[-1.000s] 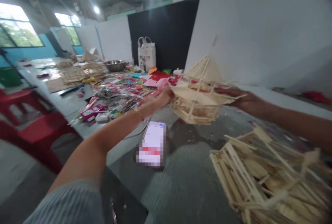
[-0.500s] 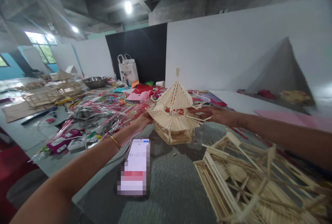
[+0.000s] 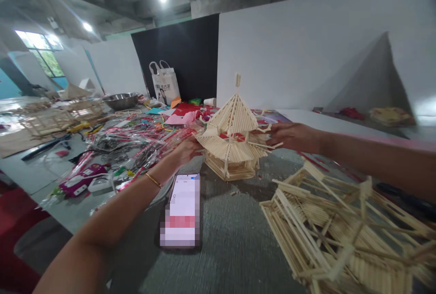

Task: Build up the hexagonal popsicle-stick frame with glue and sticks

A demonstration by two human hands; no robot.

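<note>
A small pagoda built of pale wooden sticks [image 3: 233, 142] stands upright on the grey table [image 3: 225, 248]. My left hand [image 3: 186, 150] holds its lower roof on the left side. My right hand [image 3: 291, 136] holds the roof edge on the right side. A larger stick frame structure [image 3: 335, 232] lies on the table at the near right, below my right forearm. A phone [image 3: 181, 210] with a lit screen lies flat on the table under my left forearm.
A heap of clear plastic wrappers and red and pink packets [image 3: 136, 142] covers the table to the left. Farther back stand a metal bowl [image 3: 121, 100], a white tote bag [image 3: 165, 84], coloured paper and other stick models [image 3: 47, 121]. White partition boards rise behind.
The pagoda was held up and tilted in the air a second ago; it has come down and now stands upright on the table, both hands still on it. The view has swung right.
</note>
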